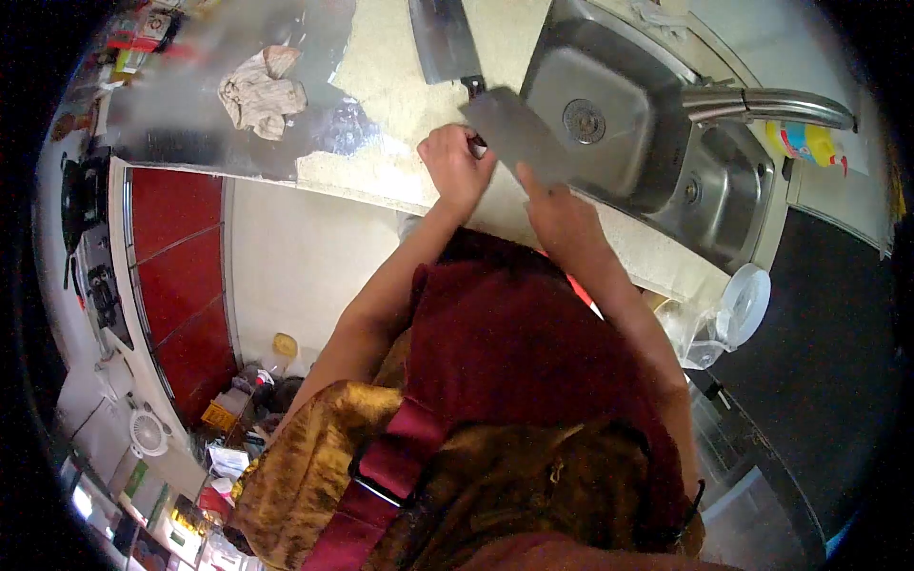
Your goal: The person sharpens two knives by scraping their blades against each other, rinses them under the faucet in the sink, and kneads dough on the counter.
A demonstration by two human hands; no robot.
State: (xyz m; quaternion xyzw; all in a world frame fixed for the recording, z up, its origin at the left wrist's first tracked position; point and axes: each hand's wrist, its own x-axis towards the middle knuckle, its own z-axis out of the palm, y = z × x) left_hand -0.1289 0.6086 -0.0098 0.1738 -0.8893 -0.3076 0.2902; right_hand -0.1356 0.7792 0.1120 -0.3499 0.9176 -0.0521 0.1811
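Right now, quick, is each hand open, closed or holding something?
Left hand: closed, fingers curled; what it holds, if anything, cannot be told.
Right hand: closed, holding the broad, grey, rectangular metal cleaver.

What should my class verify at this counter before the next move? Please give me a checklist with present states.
1. Right hand gripping the held cleaver at its handle end: ok.
2. Left hand well away from the blade: not ok; it is close beside it, and whether they touch is unclear.
3. Small dark thing at the left hand's fingers identified: cannot tell; mostly hidden.
4. Second cleaver well apart: not ok; its handle lies close to the held blade's far end.
5. Cloth out of the way: ok; it lies off to the person's left.
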